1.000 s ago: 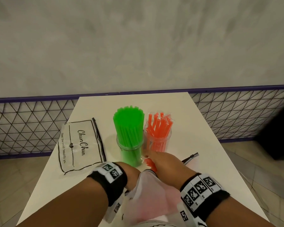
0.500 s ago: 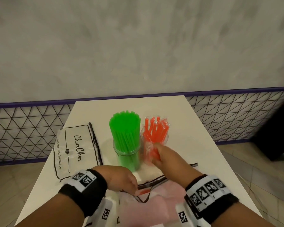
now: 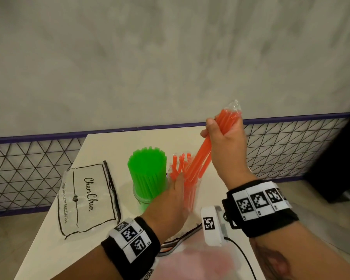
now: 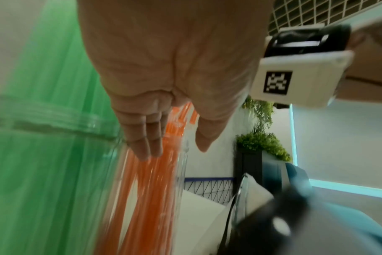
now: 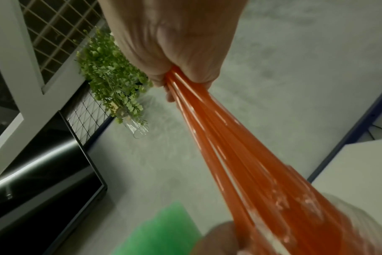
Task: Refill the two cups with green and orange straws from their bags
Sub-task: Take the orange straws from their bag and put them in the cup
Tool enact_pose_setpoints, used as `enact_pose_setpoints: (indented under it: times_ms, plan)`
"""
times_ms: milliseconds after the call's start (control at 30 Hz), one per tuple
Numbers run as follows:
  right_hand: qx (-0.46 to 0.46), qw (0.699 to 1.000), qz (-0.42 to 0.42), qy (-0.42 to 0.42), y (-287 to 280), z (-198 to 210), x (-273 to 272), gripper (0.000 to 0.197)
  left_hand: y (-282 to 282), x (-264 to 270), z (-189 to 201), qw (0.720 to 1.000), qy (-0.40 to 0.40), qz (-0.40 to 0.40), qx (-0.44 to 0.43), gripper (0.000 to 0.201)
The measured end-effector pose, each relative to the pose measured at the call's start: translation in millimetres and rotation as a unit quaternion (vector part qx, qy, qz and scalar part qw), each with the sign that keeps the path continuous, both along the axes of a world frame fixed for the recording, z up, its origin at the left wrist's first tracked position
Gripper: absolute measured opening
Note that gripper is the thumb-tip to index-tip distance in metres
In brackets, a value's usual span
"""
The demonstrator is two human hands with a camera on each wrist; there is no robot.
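A: Where are the orange straws (image 3: 202,158)?
B: A bunch is clenched in the right hand (image 3: 225,142), fingers curled tight round it. The wrapped top ends stick out above the fist; the lower ends slant down toward the left hand (image 3: 170,199).
A: And that hand?
B: It reaches to the orange cup (image 4: 181,172), fingers (image 4: 146,145) fairly straight against the straws standing there, thumb apart on the other side. Whether it truly pinches them I cannot tell.
A: The green ones?
B: The green straws (image 3: 148,170) stand packed upright in the green cup (image 3: 143,201), just left of the left hand, touching or nearly touching the orange cup.
A: The bags?
B: One clear bag (image 3: 87,199) with black script lies flat, well left of the left wrist. A pinkish bag (image 3: 200,261) lies below and between the two wrists, its zip edge open.
A: Underneath?
B: A white table (image 3: 38,249), with a grey wall (image 3: 170,57) beyond the hands.
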State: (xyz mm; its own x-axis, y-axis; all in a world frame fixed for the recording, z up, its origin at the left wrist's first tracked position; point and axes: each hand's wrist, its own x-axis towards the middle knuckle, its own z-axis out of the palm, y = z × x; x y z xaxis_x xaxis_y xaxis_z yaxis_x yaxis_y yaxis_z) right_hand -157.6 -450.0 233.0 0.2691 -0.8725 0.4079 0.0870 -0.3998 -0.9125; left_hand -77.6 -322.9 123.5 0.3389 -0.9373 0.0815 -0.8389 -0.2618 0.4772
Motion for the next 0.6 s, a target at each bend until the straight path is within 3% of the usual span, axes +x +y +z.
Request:
enact_pose_setpoints:
  times_ms: [133,200,300,367,433,500,600]
  plan:
    - [0.017,0.997,-0.061,-0.047,-2,-16,14,0.014,-9,3,-15,0.999,-0.009,0.015,-0.041,0.063]
    - [0.017,0.997,-0.069,-0.029,0,-28,22,0.017,-14,7,-20,0.999,-0.009,0.016,-0.036,0.066]
    - [-0.001,0.998,-0.007,0.065,11,-54,28,0.031,-17,7,-22,0.997,0.024,0.006,-0.079,0.067]
    - [-0.006,0.991,0.06,0.122,19,-73,27,0.055,-18,9,-29,0.992,0.014,-0.027,-0.121,0.068]
    - [-0.114,0.976,0.026,0.185,19,-87,23,0.08,-19,11,-35,0.993,0.005,-0.029,-0.116,0.076]
    - [-0.264,0.942,-0.031,0.207,14,-90,22,0.095,-21,11,-37,0.994,-0.019,-0.026,-0.106,0.085]
    - [-0.384,0.897,-0.052,0.212,9,-69,27,0.088,-21,7,-35,0.991,-0.11,-0.021,-0.07,0.078]
